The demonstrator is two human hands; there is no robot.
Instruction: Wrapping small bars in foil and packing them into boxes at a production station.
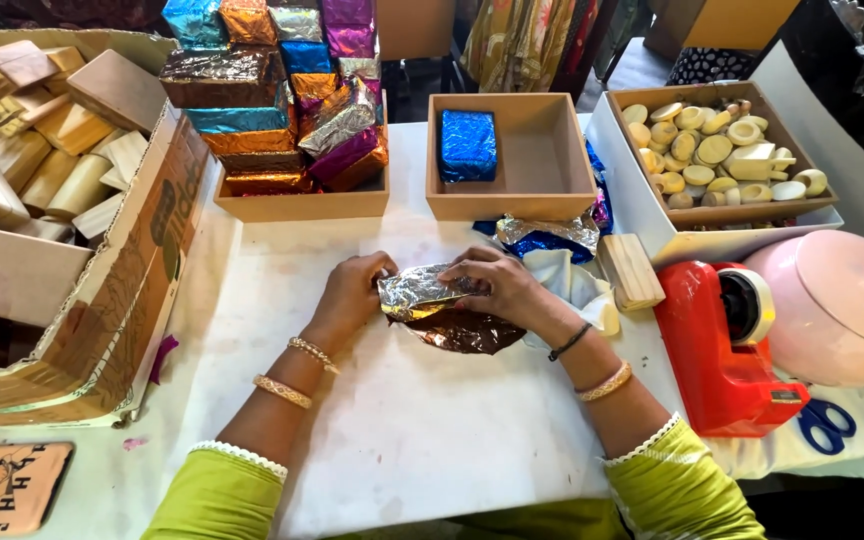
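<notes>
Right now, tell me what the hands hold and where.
Both hold one foil-wrapped block: left hand at its left end, right hand over its right end.

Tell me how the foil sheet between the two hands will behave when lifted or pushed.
The foil sheet looks thin and crinkled, so it would probably flop and keep any crease. It seems very light, likely to slide on the white table when pushed. Both the left hand and the right hand press it around a block, which suggests that it tears easily if tugged.
</notes>
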